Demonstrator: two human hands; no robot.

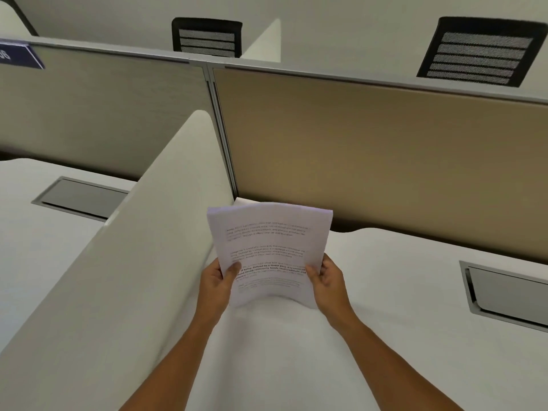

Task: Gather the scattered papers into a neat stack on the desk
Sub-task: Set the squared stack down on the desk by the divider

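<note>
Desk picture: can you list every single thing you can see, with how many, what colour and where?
papers: one bundle of printed sheets, exact number unclear, white with black text, held upright over the desk, bottom edge near or on it
desk: one, white, under the papers
cable hatches: two, grey, one on this desk at right, one on the neighbouring desk at left
side divider: one, off-white, left of the papers
back panels: two, tan at right, greyer at left, behind the desks
chairs: two, black mesh backs, beyond the panels
sign: one, dark blue, top left on the panel
left hand: one, gripping the papers' left edge
right hand: one, gripping the papers' right edge
</note>
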